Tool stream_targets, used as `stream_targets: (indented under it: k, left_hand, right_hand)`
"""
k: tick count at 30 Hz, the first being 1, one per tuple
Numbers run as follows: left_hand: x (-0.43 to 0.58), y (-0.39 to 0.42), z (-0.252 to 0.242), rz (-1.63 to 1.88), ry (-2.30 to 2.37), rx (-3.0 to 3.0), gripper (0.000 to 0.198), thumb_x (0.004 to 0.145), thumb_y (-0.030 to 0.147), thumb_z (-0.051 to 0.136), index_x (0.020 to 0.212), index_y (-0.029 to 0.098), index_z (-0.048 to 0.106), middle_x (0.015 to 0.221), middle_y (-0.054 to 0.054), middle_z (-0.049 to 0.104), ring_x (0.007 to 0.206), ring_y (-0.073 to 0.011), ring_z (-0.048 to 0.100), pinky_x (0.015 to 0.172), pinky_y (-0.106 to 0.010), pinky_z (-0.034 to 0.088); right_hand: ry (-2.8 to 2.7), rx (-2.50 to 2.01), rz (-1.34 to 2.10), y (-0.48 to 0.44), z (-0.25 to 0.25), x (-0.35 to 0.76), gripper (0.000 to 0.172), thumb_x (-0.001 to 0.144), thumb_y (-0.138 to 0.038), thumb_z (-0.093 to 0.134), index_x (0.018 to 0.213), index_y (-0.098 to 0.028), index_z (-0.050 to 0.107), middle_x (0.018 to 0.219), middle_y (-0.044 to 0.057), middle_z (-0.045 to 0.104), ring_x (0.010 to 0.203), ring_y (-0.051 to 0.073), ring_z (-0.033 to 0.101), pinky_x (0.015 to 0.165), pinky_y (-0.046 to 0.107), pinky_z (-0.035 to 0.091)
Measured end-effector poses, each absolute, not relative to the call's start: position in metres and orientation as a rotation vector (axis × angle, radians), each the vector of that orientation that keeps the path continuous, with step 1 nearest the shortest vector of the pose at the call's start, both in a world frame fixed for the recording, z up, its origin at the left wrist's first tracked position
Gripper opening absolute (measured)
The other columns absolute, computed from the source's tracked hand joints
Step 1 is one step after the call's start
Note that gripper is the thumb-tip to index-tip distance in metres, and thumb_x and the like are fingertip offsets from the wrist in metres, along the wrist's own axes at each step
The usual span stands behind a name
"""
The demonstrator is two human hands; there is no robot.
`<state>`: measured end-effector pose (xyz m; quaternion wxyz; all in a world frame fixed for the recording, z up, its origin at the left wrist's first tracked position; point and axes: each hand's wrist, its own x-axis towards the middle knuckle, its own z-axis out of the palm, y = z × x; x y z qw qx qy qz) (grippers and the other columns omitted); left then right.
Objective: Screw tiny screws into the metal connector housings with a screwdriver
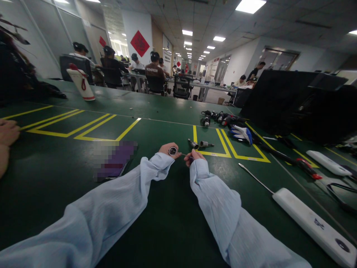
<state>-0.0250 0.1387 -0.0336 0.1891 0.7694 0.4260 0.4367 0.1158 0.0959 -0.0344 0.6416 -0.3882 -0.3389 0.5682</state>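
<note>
My left hand (166,148) is closed around a round metal connector (172,151), its ringed dark end facing me. Close beside it, my right hand (195,158) pinches a thin rod (184,155) that points towards the left hand; whether its tip touches the connector I cannot make out. Just beyond my right hand lie two more metal connectors, one (193,144) tilted towards me and another (205,144) on its side with a narrow tail. A purple phone (118,160), partly blurred out, lies left of my hands.
Several dark cylindrical parts (206,121) and a blue-white glove (241,134) lie farther back. At right are a white device with a metal shaft (309,223) and a red-black tool (308,168). A white cup (82,85) stands far left. Another person's hand (8,133) rests at the left edge.
</note>
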Motion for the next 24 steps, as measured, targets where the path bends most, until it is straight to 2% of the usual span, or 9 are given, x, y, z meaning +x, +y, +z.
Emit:
stream_targets:
  k: [6, 12, 16, 20, 24]
  left_hand:
    - [-0.024, 0.135, -0.03, 1.23, 1.231, 2.14, 0.023, 0.062, 0.033, 0.061, 0.061, 0.015, 0.048, 0.056, 0.004, 0.046, 0.05, -0.0061, 0.04, 0.045, -0.017, 0.034]
    - [-0.023, 0.134, -0.028, 1.281, 1.267, 2.139, 0.028, 0.059, 0.039, 0.063, 0.063, 0.015, 0.048, 0.059, 0.003, 0.049, 0.054, -0.0082, 0.044, 0.051, -0.02, 0.038]
    - [-0.022, 0.134, -0.028, 1.262, 1.299, 2.206, 0.027, 0.062, 0.039, 0.061, 0.067, 0.016, 0.05, 0.065, 0.002, 0.051, 0.06, -0.0102, 0.048, 0.058, -0.022, 0.041]
    - [-0.023, 0.136, -0.03, 1.241, 1.38, 2.224, 0.025, 0.062, 0.038, 0.059, 0.071, 0.016, 0.051, 0.068, 0.001, 0.053, 0.062, -0.0117, 0.05, 0.06, -0.024, 0.041]
    - [-0.023, 0.132, -0.032, 1.2, 1.425, 2.165, 0.027, 0.059, 0.032, 0.059, 0.079, 0.017, 0.051, 0.07, 0.002, 0.054, 0.062, -0.0121, 0.05, 0.058, -0.024, 0.042]
  right_hand:
    - [-0.747, -0.888, 1.33, 0.1, -0.041, 0.116, 0.028, 0.062, -0.043, 0.061, 0.058, -0.016, 0.053, 0.041, -0.002, 0.056, 0.031, 0.008, 0.044, 0.034, 0.02, 0.034]
    - [-0.699, -0.856, 1.34, 0.108, -0.047, 0.127, 0.035, 0.071, -0.049, 0.047, 0.053, -0.019, 0.044, 0.042, -0.003, 0.049, 0.032, 0.007, 0.035, 0.033, 0.022, 0.029]
    - [-0.702, -0.871, 1.261, 0.106, -0.04, 0.134, 0.028, 0.069, -0.047, 0.053, 0.063, -0.02, 0.048, 0.05, -0.003, 0.053, 0.039, 0.009, 0.043, 0.039, 0.023, 0.036]
    - [-0.875, -0.984, 1.01, 0.096, -0.032, 0.122, 0.025, 0.065, -0.041, 0.06, 0.073, -0.018, 0.056, 0.065, 0.0, 0.06, 0.052, 0.01, 0.05, 0.048, 0.024, 0.041]
    - [-1.334, -1.157, 0.592, 0.086, -0.033, 0.105, 0.023, 0.07, -0.04, 0.053, 0.068, -0.018, 0.057, 0.064, 0.001, 0.057, 0.058, 0.014, 0.05, 0.058, 0.027, 0.042]
